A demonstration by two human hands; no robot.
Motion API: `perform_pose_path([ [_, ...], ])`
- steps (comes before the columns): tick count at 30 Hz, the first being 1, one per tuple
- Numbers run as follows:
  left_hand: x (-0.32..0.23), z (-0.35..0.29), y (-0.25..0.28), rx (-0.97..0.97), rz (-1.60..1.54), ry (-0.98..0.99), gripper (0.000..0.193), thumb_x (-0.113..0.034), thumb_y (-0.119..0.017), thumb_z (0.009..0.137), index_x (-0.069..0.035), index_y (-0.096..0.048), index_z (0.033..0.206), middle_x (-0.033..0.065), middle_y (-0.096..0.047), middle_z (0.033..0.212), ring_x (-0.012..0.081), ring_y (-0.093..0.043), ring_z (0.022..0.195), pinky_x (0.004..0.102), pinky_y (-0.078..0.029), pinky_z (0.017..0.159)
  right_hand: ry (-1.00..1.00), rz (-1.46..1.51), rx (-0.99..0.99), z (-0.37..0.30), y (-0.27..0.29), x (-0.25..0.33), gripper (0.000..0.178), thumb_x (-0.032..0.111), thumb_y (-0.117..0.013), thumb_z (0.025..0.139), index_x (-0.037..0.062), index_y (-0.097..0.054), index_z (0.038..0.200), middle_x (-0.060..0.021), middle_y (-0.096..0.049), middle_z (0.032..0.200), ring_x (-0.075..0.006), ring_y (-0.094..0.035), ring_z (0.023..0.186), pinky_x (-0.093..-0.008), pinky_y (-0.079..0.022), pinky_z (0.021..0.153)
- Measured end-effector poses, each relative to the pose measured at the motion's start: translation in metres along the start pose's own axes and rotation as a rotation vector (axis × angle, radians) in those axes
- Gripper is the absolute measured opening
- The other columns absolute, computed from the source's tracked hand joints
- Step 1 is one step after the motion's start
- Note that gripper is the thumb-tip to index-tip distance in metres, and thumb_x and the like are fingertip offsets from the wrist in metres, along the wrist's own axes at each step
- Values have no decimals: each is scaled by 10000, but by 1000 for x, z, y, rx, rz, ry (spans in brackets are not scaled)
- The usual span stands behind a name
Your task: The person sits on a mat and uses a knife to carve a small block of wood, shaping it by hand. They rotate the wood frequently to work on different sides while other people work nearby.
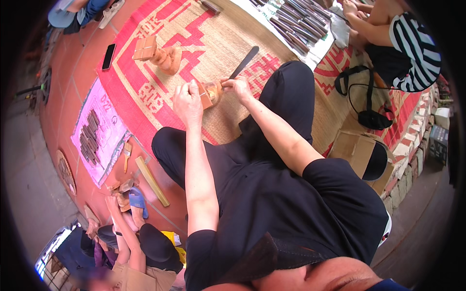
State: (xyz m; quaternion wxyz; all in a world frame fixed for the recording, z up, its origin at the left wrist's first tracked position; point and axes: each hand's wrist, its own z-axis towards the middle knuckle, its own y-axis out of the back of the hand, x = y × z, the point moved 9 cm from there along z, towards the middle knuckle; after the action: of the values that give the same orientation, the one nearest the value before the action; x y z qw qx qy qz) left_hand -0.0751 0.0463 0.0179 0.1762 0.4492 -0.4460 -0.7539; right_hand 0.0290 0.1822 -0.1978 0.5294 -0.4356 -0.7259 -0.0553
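Observation:
My left hand [188, 103] is closed on a small orange-brown wooden piece [206, 98], with a squared block end by my fingers and a rounder, paler part beside it. Between the fingers of my right hand [238, 88] is a dark, flat, blade-like tool [246, 60], pointing up and to the right, its near end close to the wood. Whether the tool touches the wood is hidden by my fingers. Beyond my left hand, a carved wooden piece [167, 59] with a block top stands on the red and straw-coloured woven mat [204, 29].
A phone [108, 56], a pink sheet [108, 109] with dark sticks, a brush [127, 156] and a wooden strip [152, 182] lie left. Co-workers sit lower left and upper right, the latter near many dark sticks [296, 24]. A black bag [374, 120] and cardboard box [350, 149] are right.

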Motion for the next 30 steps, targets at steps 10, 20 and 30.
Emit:
perform_pose_path([
  [10, -2, 0, 0, 12, -11, -5, 324, -325, -526, 935, -38, -670, 893, 131, -618, 865, 327, -591, 841, 423, -452, 744, 37, -102, -11, -9, -10, 17, 189, 70, -676, 775, -44, -711, 921, -99, -697, 932, -145, -634, 778, -273, -521, 742],
  [20, -3, 0, 7, -35, -45, -13, 330, -332, -531, 933, -36, -665, 876, 133, -612, 848, 335, -594, 813, 427, -457, 720, 17, 25, -79, -12, -9, 22, 213, 99, -657, 825, -39, -679, 985, -101, -688, 1030, -157, -641, 857, -290, -535, 750],
  [30, -1, -1, 6, -4, -38, 4, 313, -316, -530, 937, -39, -661, 873, 125, -609, 848, 321, -590, 811, 415, -458, 722, 5, -20, -159, -16, -6, 27, 153, 90, -695, 780, -51, -663, 830, -118, -696, 864, -143, -642, 749, -261, -537, 704],
])
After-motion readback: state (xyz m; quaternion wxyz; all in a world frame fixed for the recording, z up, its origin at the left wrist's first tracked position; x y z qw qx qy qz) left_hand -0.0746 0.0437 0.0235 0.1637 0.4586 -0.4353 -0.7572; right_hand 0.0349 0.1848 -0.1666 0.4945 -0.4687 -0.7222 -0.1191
